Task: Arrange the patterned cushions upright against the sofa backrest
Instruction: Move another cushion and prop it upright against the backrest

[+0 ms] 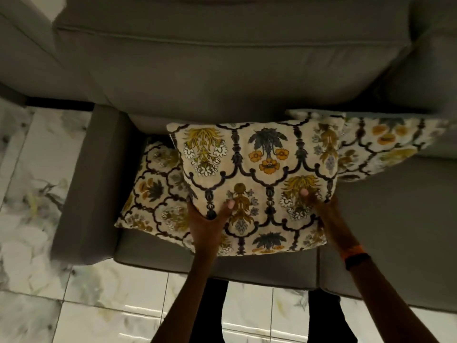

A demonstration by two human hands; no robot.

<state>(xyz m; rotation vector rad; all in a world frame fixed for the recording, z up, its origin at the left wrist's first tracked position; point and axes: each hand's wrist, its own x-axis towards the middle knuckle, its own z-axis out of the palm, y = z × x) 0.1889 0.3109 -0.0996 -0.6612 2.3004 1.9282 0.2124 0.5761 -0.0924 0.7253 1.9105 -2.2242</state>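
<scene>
Nearest the camera, the left hand (206, 225) and right hand (321, 206) are each clamping their grip on the near edge of the middle cushion (257, 179), thumbs pressing its cream face printed with yellow, orange and blue flowers inside dark scalloped lattice. It is lying over the left cushion (153, 191) on the grey sofa seat (385, 219). Farther right, another cushion (385, 142) is resting near the backrest (222, 78).

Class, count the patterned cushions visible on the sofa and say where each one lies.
3. One cushion is gripped by the left hand and right hand; a second lies by the armrest; a third sits farther right. Others may be hidden.
</scene>
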